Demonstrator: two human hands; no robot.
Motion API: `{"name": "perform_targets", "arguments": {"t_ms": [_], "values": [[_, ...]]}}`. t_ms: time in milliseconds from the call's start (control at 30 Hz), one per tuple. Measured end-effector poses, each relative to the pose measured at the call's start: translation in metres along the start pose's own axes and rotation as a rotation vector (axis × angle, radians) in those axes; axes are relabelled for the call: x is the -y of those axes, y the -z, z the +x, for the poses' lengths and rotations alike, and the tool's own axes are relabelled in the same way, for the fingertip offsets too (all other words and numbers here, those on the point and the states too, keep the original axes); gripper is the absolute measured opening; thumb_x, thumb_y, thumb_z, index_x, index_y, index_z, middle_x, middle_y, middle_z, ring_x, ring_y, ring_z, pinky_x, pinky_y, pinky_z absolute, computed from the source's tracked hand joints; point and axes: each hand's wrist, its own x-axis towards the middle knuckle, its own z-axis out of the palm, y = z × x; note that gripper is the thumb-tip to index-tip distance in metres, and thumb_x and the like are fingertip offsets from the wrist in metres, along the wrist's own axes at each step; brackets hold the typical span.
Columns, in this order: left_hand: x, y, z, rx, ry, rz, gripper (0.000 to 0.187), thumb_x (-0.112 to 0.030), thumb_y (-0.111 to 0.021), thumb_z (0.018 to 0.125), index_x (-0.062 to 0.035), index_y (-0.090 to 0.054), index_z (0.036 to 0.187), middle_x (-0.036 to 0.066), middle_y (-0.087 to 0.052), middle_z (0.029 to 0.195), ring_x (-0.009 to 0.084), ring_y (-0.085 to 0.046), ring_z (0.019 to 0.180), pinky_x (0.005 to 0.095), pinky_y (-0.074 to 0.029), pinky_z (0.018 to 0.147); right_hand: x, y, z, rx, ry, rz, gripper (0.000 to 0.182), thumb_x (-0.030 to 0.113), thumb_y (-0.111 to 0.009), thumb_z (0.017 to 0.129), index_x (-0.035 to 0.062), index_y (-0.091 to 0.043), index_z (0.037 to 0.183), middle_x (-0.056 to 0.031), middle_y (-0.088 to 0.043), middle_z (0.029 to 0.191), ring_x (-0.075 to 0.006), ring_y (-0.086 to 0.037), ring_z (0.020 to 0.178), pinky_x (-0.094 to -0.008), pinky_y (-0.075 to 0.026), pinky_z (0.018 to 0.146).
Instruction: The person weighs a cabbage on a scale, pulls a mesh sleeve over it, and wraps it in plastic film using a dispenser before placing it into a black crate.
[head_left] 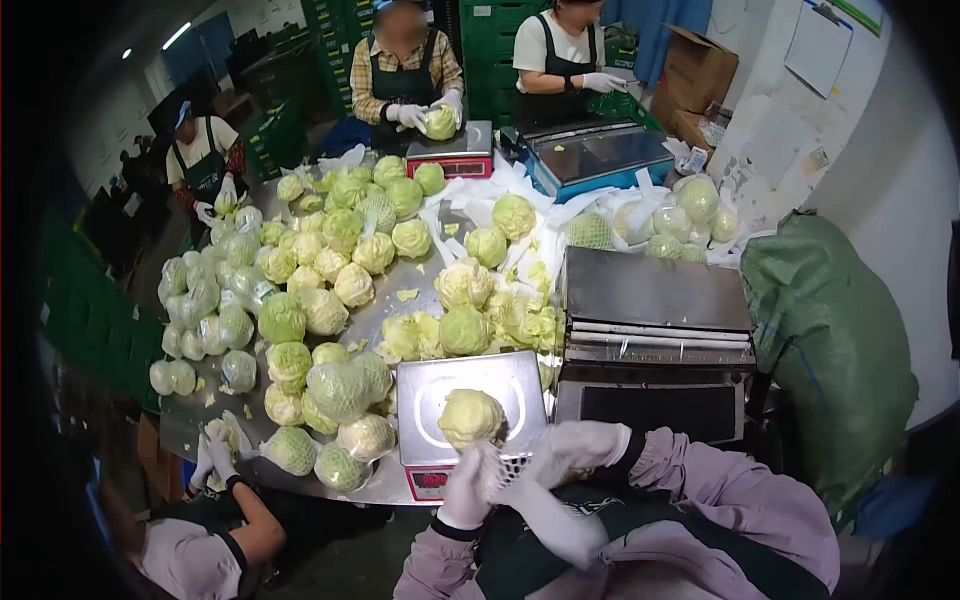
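A pale green cabbage (470,416) sits on the metal plate of a scale (415,390) with a red digital display, directly in front of me. My left hand (467,490), in a white glove, is closed on a white mesh sleeve (512,474) just below the cabbage. My right hand (575,447), also gloved, grips the other side of the sleeve, which is stretched between both hands. The sleeve's mouth overlaps the near edge of the scale. A long, whitish, blurred part of it trails down over my dark apron.
Loose and netted cabbages (340,230) are heaped left on the metal table (400,290). A wrapping machine (655,300) stands right, beside a big green sack (830,350). Several gloved co-workers stand around; one handles a cabbage at another scale (455,160).
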Motion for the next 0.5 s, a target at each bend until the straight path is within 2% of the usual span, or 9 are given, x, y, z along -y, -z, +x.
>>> {"name": "perform_targets", "arguments": {"t_ms": [33, 67, 100, 133, 200, 267, 300, 433, 500], "values": [[0.027, 0.033, -0.011, 0.202, -0.196, 0.631, 0.029, -0.013, -0.045, 0.094, 0.0011, -0.050, 0.120, 0.012, -0.059, 0.111, 0.0227, -0.058, 0.102, 0.0319, -0.047, 0.088, 0.016, 0.003, 0.010, -0.039, 0.118, 0.235, 0.034, 0.023, -0.056, 0.093, -0.0020, -0.053, 0.116, -0.0097, -0.059, 0.111, -0.0200, -0.058, 0.103, -0.0333, -0.044, 0.095], [0.014, 0.000, 0.002, 0.367, -0.132, 0.806, 0.033, -0.011, -0.051, 0.092, 0.0028, -0.050, 0.123, 0.013, -0.060, 0.116, 0.0204, -0.058, 0.106, 0.0311, -0.048, 0.089, 0.019, 0.008, 0.012, -0.028, 0.060, 0.051, 0.034, 0.022, -0.058, 0.090, -0.0027, -0.054, 0.114, -0.0117, -0.061, 0.109, -0.0203, -0.058, 0.103, -0.0330, -0.044, 0.093], [-0.053, -0.028, -0.003, 0.180, 0.525, 0.139, 0.029, -0.007, -0.058, 0.088, 0.0030, -0.055, 0.115, 0.013, -0.064, 0.104, 0.0178, -0.062, 0.096, 0.0302, -0.051, 0.083, 0.021, 0.014, 0.014, -0.019, -0.002, -0.134, 0.035, 0.021, -0.060, 0.088, -0.0035, -0.055, 0.113, -0.0137, -0.062, 0.108, -0.0206, -0.058, 0.103, -0.0326, -0.044, 0.092], [-0.049, -0.020, -0.002, -0.032, 0.404, 0.101, 0.023, -0.004, -0.059, 0.086, 0.0018, -0.057, 0.108, 0.012, -0.065, 0.098, 0.0167, -0.063, 0.088, 0.0287, -0.051, 0.078, 0.023, 0.017, 0.019, -0.015, 0.006, -0.135, 0.035, 0.021, -0.060, 0.088, -0.0035, -0.055, 0.113, -0.0137, -0.062, 0.108, -0.0206, -0.058, 0.103, -0.0326, -0.044, 0.092], [-0.041, -0.002, 0.002, -0.479, 0.095, 0.221, 0.009, -0.001, -0.059, 0.084, -0.0018, -0.057, 0.093, 0.007, -0.063, 0.081, 0.0127, -0.060, 0.068, 0.0259, -0.051, 0.067, 0.022, 0.025, 0.035, -0.380, -0.222, -1.090, 0.041, 0.020, -0.065, 0.084, 0.0013, -0.053, 0.118, -0.0135, -0.062, 0.100, -0.0170, -0.059, 0.097, -0.0304, -0.046, 0.084], [-0.012, 0.036, 0.018, -0.779, -0.195, 0.432, 0.005, -0.002, -0.057, 0.086, -0.0021, -0.056, 0.090, 0.005, -0.059, 0.080, 0.0106, -0.056, 0.071, 0.0257, -0.048, 0.068, -0.007, 0.051, 0.061, -0.642, 0.025, -1.081, 0.042, 0.024, -0.066, 0.084, 0.0017, -0.053, 0.117, -0.0137, -0.062, 0.091, -0.0182, -0.060, 0.089, -0.0310, -0.047, 0.079], [-0.008, 0.037, 0.029, -0.832, -0.178, 0.461, 0.008, -0.004, -0.055, 0.087, -0.0007, -0.058, 0.094, 0.005, -0.059, 0.081, 0.0110, -0.054, 0.069, 0.0256, -0.046, 0.064, -0.020, 0.057, 0.075, -0.895, 0.272, -1.054, 0.043, 0.027, -0.066, 0.085, 0.0020, -0.053, 0.117, -0.0140, -0.062, 0.081, -0.0193, -0.061, 0.081, -0.0315, -0.049, 0.075], [0.047, 0.085, 0.058, -0.703, 0.330, 0.431, 0.040, -0.024, -0.037, 0.097, 0.0026, -0.053, 0.122, 0.012, -0.060, 0.115, 0.0196, -0.056, 0.101, 0.0311, -0.046, 0.086, -0.060, 0.081, 0.118, -0.920, 0.023, -0.999, 0.042, 0.026, -0.052, 0.092, 0.0027, -0.051, 0.128, -0.0179, -0.060, 0.119, -0.0273, -0.058, 0.107, -0.0334, -0.044, 0.093], [0.043, 0.061, 0.057, -0.729, 0.165, 0.062, 0.042, -0.025, -0.034, 0.098, 0.0007, -0.050, 0.126, 0.012, -0.057, 0.121, 0.0223, -0.057, 0.106, 0.0319, -0.046, 0.091, -0.081, 0.095, 0.113, -0.667, 0.048, -0.893, 0.041, 0.026, -0.046, 0.096, 0.0018, -0.051, 0.128, -0.0183, -0.059, 0.121, -0.0268, -0.055, 0.114, -0.0334, -0.041, 0.098]]}}
